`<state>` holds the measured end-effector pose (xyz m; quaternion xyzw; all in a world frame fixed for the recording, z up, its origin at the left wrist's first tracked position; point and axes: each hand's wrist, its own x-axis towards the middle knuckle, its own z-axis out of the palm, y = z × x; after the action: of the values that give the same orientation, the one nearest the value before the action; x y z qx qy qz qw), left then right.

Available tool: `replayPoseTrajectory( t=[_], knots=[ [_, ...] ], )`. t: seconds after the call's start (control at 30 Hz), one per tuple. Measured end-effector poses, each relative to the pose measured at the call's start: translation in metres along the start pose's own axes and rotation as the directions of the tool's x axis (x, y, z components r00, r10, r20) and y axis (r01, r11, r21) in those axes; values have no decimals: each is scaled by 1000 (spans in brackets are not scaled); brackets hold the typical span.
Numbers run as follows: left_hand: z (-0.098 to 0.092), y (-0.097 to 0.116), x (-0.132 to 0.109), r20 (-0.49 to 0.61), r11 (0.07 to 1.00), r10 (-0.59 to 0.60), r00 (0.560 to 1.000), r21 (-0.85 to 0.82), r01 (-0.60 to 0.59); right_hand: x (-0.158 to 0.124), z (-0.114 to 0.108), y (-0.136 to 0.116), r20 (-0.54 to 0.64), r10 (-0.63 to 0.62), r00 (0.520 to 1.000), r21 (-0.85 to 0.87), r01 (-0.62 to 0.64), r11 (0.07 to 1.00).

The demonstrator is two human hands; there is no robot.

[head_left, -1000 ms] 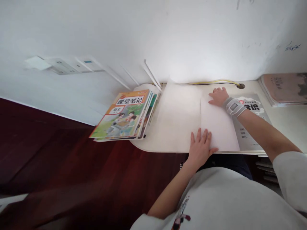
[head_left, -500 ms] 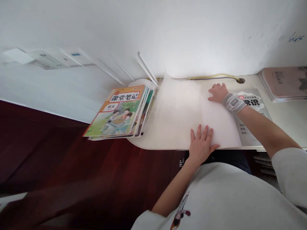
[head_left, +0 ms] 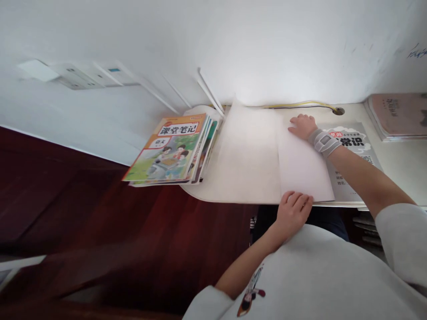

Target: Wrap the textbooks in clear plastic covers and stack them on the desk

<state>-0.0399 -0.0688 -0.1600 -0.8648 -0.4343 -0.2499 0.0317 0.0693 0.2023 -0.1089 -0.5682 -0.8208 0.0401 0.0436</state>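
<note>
A large white paper sheet (head_left: 253, 155) lies spread on the white desk (head_left: 400, 169), folded over the left part of a grey-covered book (head_left: 350, 144). My left hand (head_left: 293, 210) is at the sheet's near edge by the desk's rim, fingers curled onto the paper. At the sheet's far right corner my right hand (head_left: 302, 126) rests flat on the paper, fingers stretched out. A grey band wraps that wrist.
A stack of colourful books (head_left: 170, 151) overhangs the desk's left end. A pink book (head_left: 396, 115) lies at the far right. A yellow cable (head_left: 300, 105) runs along the wall to a hole in the desk. Dark red floor (head_left: 83, 213) lies to the left.
My left hand has slid back from lying flat on the sheet to its near edge and curled its fingers. The right hand has stayed put.
</note>
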Motion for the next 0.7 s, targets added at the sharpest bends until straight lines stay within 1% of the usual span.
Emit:
replayPoseTrajectory(
  t=[0.07, 0.17, 0.23, 0.3, 0.37, 0.5, 0.6, 0.7],
  knots=[
    [-1, -1, -2, -13, 1000, -9, 1000, -3, 9, 3, -2, 9, 6, -18, 1000, 34, 18, 999],
    [-6, -6, -3, -54, 999, -4, 999, 32, 5, 6, -1, 26, -25, -56, 998, 78, 58, 995],
    [-12, -9, -3, -66, 998, 9, 998, 57, -5, 7, 2, 34, -50, -46, 998, 99, 50, 994],
    [-17, -11, -3, -72, 997, 10, 997, 74, -5, 6, 6, 36, -55, -21, 998, 109, 27, 994],
    [-20, -12, -5, -75, 997, -5, 997, 83, 11, 4, 9, 32, -55, 0, 998, 99, 5, 995],
    [-18, -10, -6, -87, 996, -22, 996, 89, 29, 2, 12, 27, -66, 24, 998, 75, -19, 997],
    [-15, -7, -6, -114, 997, 3, 994, 74, 6, 4, 12, 36, -92, -28, 995, 188, 45, 981],
    [-16, -8, -6, -175, 998, 21, 984, 64, -10, 4, 14, 47, -200, -55, 978, 353, 124, 927]
  ],
)
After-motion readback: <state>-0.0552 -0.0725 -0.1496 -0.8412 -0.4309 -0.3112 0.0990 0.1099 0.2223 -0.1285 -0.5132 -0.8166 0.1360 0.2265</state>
